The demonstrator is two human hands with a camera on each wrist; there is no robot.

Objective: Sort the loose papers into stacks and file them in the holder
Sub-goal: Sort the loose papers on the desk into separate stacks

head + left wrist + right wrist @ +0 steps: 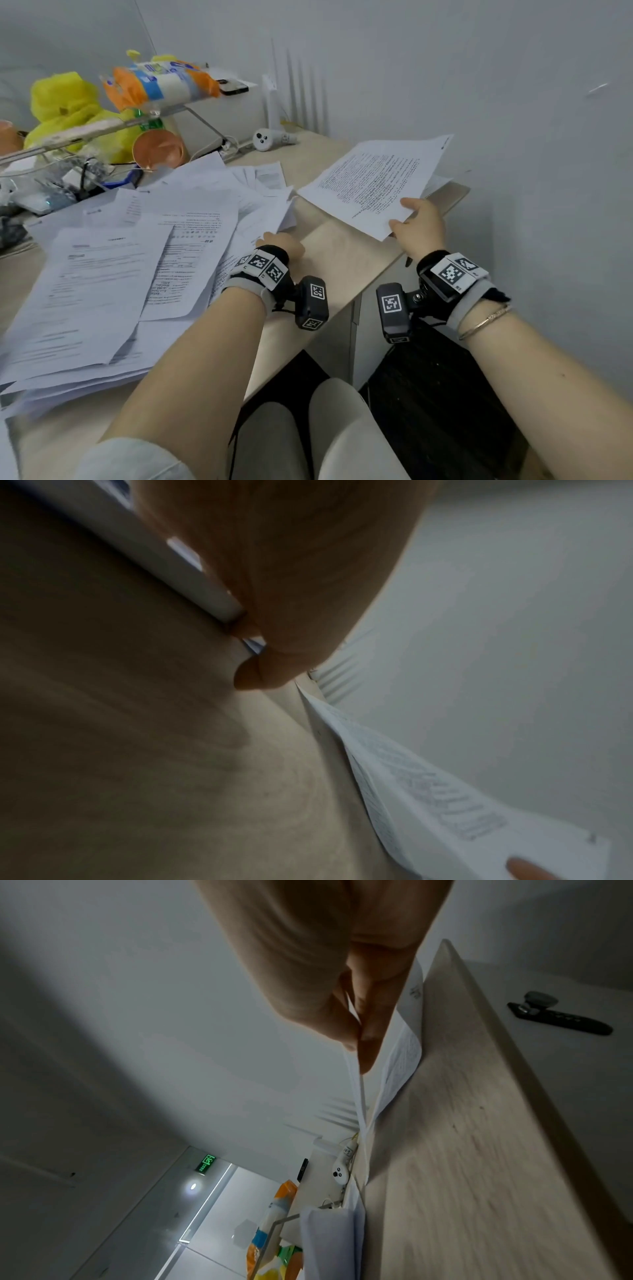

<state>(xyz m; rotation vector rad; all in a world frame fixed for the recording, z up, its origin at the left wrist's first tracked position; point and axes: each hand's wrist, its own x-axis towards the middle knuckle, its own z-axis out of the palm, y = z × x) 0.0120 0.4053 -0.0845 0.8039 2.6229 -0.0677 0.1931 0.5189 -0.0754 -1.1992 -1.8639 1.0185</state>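
Observation:
A loose pile of printed papers [154, 240] spreads over the left of the pale desk [342, 253]. My left hand [281, 244] rests at the pile's right edge, and its fingers are hidden among the sheets. In the left wrist view only the palm and one fingertip [248, 680] show, beside the paper edge. My right hand [406, 214] pinches the near corner of a printed sheet [373, 178] between thumb and fingers [368, 1042], lifted slightly over the desk's right end. Another sheet [404, 1047] lies under it. A white slatted holder [298, 85] stands against the back wall.
A clear raised shelf carries a snack packet [161, 82] and a phone [234, 87]. Yellow bags [61, 99], a copper bowl [159, 147] and a white controller [270, 138] sit behind the pile. The wall runs close along the desk's right edge.

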